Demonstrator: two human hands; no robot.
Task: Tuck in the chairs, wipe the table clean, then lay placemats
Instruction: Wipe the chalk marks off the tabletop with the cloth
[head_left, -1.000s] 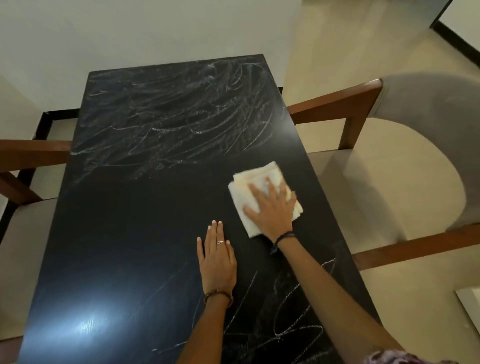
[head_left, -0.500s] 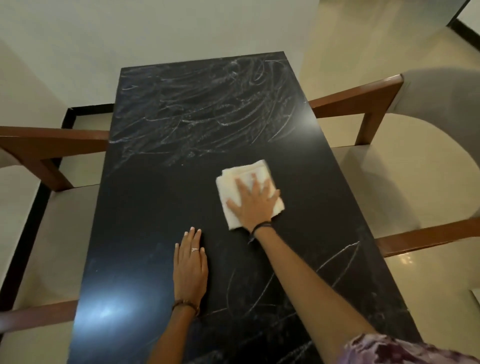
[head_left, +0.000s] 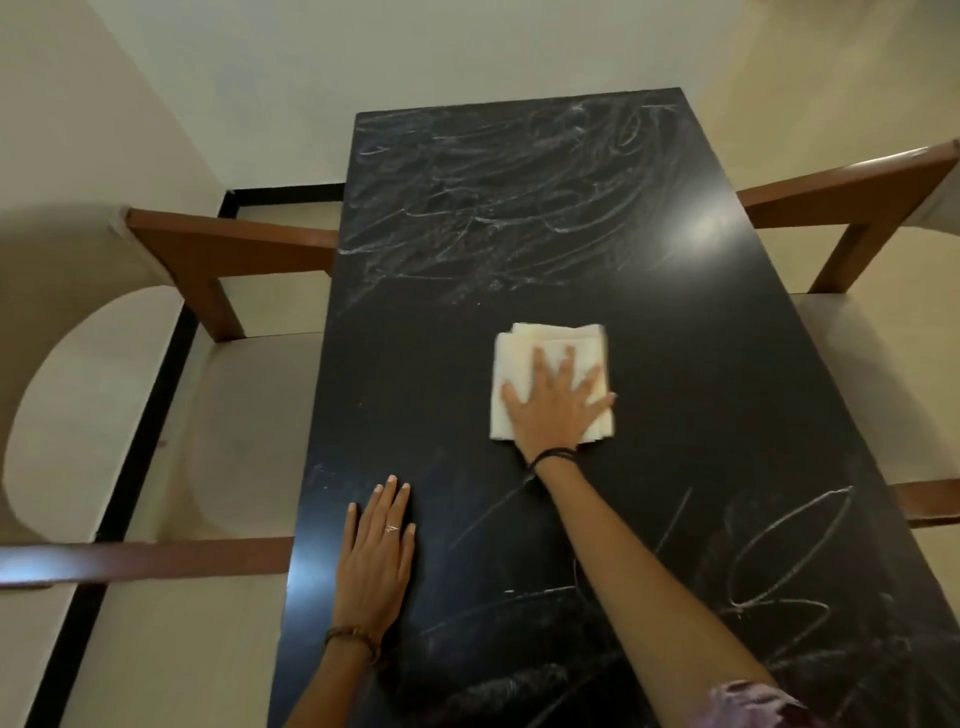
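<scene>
Wiping chalk off the desk (head_left: 727, 415)
Right hand (head_left: 553, 410), fingers spread flat, presses the cloth (head_left: 524, 358) for wiping; left hand (head_left: 376, 556), flat and holding nothing, braces.

this looks like a dining corner in a home. a narrow, glossy black surface (head_left: 701, 364) stands end-on against a plain cream wall (head_left: 415, 47), with an armchair on either side: the left chair (head_left: 156, 395) and the right chair (head_left: 857, 218) both have warm brown wooden arms and pale upholstered seats, the left one showing a curved padded back. the floor (head_left: 831, 67) is smooth and beige, edged by a black skirting strip (head_left: 283, 195) where it meets the wall. a soft ceiling light glints off the surface. the matched furniture and bare walls suggest a domestic eating area.
</scene>
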